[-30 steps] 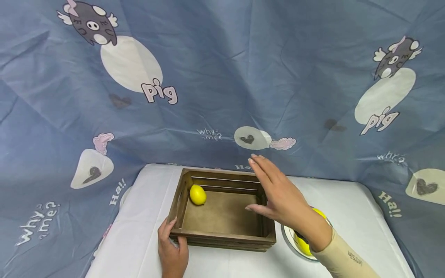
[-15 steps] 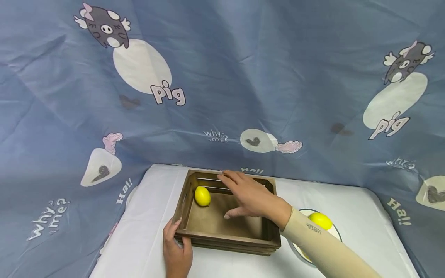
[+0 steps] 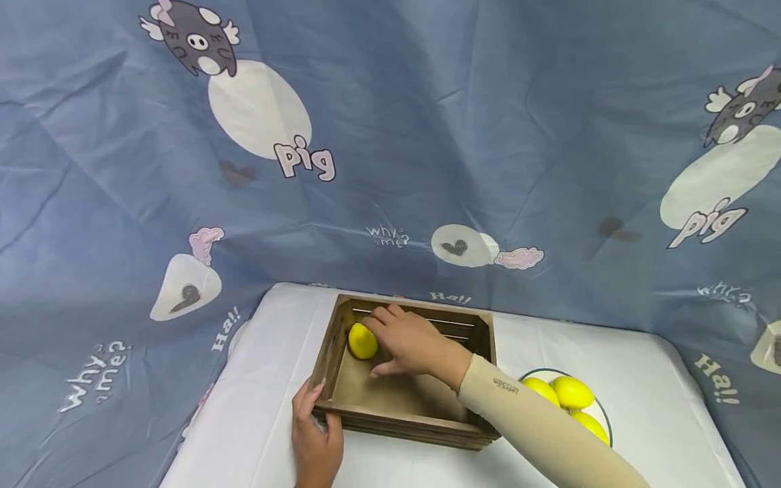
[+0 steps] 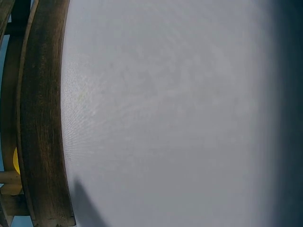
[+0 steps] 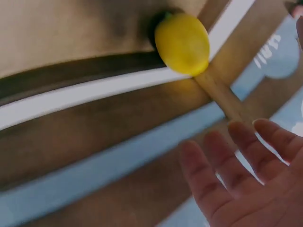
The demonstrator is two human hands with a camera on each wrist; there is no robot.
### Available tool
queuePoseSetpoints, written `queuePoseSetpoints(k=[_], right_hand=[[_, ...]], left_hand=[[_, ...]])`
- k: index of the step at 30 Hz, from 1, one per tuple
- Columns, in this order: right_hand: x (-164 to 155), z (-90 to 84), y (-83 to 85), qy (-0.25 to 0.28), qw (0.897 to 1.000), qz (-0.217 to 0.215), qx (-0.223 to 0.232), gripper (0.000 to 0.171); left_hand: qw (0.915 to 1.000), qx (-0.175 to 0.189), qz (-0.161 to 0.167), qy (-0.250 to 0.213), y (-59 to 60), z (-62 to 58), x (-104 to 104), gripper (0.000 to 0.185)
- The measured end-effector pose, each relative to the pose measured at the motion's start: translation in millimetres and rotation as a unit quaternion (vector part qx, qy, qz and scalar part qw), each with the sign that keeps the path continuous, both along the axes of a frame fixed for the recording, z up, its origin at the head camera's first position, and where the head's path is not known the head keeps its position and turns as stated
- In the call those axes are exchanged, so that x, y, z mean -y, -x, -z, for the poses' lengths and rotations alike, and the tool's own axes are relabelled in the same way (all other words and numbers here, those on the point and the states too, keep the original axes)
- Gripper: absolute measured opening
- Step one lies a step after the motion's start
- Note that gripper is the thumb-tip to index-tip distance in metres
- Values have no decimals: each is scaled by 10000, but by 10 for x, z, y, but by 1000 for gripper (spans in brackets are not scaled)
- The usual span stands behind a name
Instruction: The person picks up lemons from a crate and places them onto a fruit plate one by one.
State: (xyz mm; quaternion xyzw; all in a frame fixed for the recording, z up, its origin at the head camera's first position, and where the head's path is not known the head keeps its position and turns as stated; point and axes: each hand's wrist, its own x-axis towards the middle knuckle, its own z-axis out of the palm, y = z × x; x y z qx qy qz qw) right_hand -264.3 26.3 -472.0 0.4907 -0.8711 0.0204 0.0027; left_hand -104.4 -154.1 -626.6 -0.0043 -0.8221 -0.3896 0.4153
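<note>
Wooden crate (image 3: 403,413) holds one lemon (image 3: 363,341); plate (image 3: 594,407) holds three.

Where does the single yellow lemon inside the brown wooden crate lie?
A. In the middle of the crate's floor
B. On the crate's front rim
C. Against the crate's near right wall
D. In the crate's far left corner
D: the yellow lemon sits in the far left corner of the brown wooden crate, beside the right hand.

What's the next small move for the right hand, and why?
Probably close the fingers round the lemon. The right hand is open inside the wooden crate, beside the lemon but not gripping it, while the left hand holds the crate's near corner.
</note>
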Motion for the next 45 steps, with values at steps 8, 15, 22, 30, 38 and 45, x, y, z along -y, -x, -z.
queuePoseSetpoints(k=[8,15,22,30,38,45], right_hand=[[145,226,93,-228,9967,404,659,100],[276,363,112,-388,9952,439,786,104],[305,496,109,-672,9944,497,649,97],[368,638,127,-849,9913,557,838,78],[433,745,66,-1137,9907,441,601,57],[473,749,63,-1232,9897,352,645,54]], left_hand=[[10000,-7,66,18,13,-12,-57,63],[10000,-45,55,14,6,-22,-110,62],[9999,-71,61,124,9,-68,-112,60],[9999,-88,85,77,29,-50,-85,62],[9999,-25,-80,122,3,-23,-60,63],[9997,-77,-179,169,-1,-54,-36,61]])
